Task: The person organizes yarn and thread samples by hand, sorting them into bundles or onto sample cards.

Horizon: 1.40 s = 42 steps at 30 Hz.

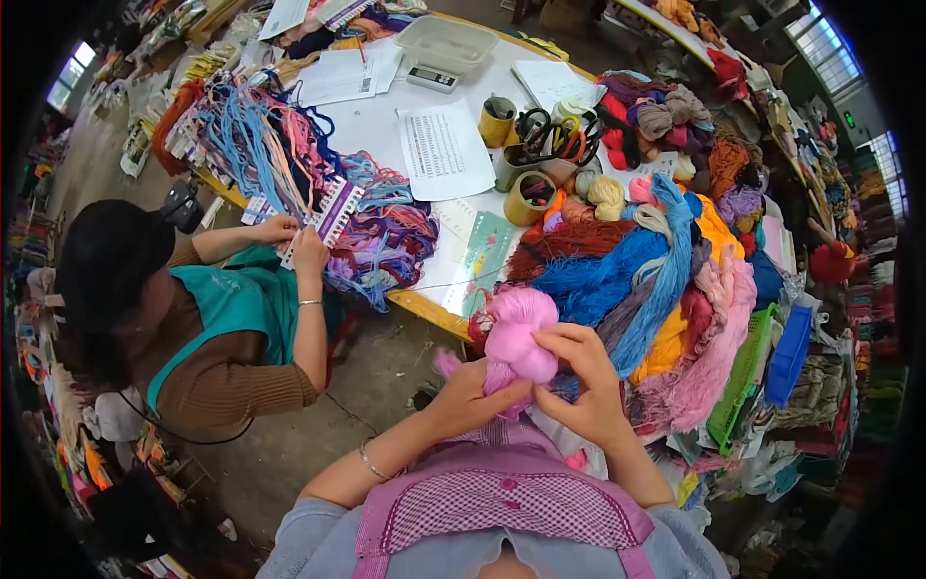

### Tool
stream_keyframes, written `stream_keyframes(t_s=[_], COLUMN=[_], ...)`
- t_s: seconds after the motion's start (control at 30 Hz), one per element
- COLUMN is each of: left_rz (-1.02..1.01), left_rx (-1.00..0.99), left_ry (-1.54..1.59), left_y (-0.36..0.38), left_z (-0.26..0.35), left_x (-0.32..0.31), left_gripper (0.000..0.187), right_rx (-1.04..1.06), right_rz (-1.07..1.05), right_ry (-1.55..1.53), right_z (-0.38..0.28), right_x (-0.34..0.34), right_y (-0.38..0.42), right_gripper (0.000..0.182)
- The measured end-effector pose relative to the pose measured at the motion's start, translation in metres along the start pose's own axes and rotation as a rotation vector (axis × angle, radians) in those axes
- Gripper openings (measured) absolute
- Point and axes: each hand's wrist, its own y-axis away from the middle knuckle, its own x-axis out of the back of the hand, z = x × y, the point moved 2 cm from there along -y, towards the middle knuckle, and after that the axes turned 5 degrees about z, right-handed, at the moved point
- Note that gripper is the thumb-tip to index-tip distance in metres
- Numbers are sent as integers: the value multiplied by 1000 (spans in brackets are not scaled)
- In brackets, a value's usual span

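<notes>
A bright pink skein of yarn (522,323), twisted into a thick knot, is held up in front of my apron. My left hand (475,394) is closed around its lower part, with the thumb across the strands and a loose pink end poking out on the left. On the right side of the knot, the fingers and thumb of my right hand (583,384) grip the yarn. Just beyond lie blue yarn (588,277) and dark red yarn (569,246) on the table. The strands beneath my palms are hidden.
A co-worker (231,328) at the left handles a strip card (338,210) beside tangled yarn. Printed sheets (444,150), a scale (431,77), a plastic box (446,41) and cans of scissors (532,198) stand on the table. Green (743,381) and blue baskets (789,357) are right.
</notes>
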Motion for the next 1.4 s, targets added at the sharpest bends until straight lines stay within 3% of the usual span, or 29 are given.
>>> stream_keyframes(t_s=[0.1, 0.13, 0.27, 0.37, 0.47, 0.5, 0.57, 0.63, 0.7, 0.73, 0.8, 0.83, 0.9, 0.97, 1.0, 1.03, 1.07, 1.13, 1.17, 1.2, 1.23, 1.27, 1.33, 1.4], left_rz=[126, 150, 121, 131, 103, 98, 98, 93, 99, 104, 183, 209, 498, 174, -76, -336, -411, -205, -264, -202, -136, -166, -80, -199], left_rx=[40, -80, 21, 36, 41, 23, 91, 160, 168, 147, 135, -50, -563, -148, -29, 82, -6, 31, 51, -118, -285, -306, -509, -239], left_ry=[66, -40, -278, -263, -208, -216, -130, -41, -49, -101, -135, -348, -1018, -361, -454, -414, -387, -208, -42, 94, 232, 192, 325, 344], left_y=[20, 23, 41, 54, 66, 72, 86, 94, 95, 93, 75, 64, 65, 75, 78, 79, 76, 71, 65, 59, 57, 59, 58, 64], left_z=[19, 21, 22, 40, 47, 51, 49, 46, 44, 43, 36, 39, 71, 79, 78, 73, 81, 56, 54, 66, 81, 98, 90, 75], left_x=[-4, -3, 9, 16, 26, 32, 52, 64, 74, 79, 98, 105, 96, 70, 52, 31, 12, 9, 14, 8, 1, -2, -18, -21], left_gripper=[26, 23, 20, 19, 19, 19, 19, 20, 21, 22, 20, 22, 23, 25, 31, 33, 38, 57, 92, 108, 125, 139, 131, 114], right_rx=[174, 176, 230, 373, 364, 341, 78, 46, 397, 449, 70, -252, -538, -656, -674, -298, 11, 442, 148, -147, -209, -209, -231, -64], right_rz=[-20, -14, 108, 269, 335, 376, 632, 645, 355, 266, 155, 13, -245, -385, -494, -447, -292, -214, -264, -310, -259, -259, -60, 96], right_ry=[85, 89, 194, 290, 235, 238, 84, 22, 446, 488, -59, -474, -668, -836, -984, -619, -203, -22, -106, -188, -350, -350, -422, -363], right_z=[-19, -21, -30, -35, -45, -47, -39, -47, -62, -78, -62, -58, -55, -47, -45, -52, -59, -76, -89, -102, -99, -95, -85, -85], right_x=[-9, -14, -17, -12, -4, 1, 16, 34, 35, 36, 20, 9, -2, -14, -19, -26, -32, -32, -26, -22, -23, -27, -32, -31], right_y=[7, 10, 17, 22, 26, 27, 39, 32, 25, 18, 19, 21, 16, 13, 14, 15, 17, 26, 29, 32, 37, 41, 47, 43], right_gripper=[62, 62, 61, 56, 48, 36, 28, 23, 21, 18, 17, 15, 16, 20, 19, 22, 26, 32, 29, 26, 15, 15, 18, 27])
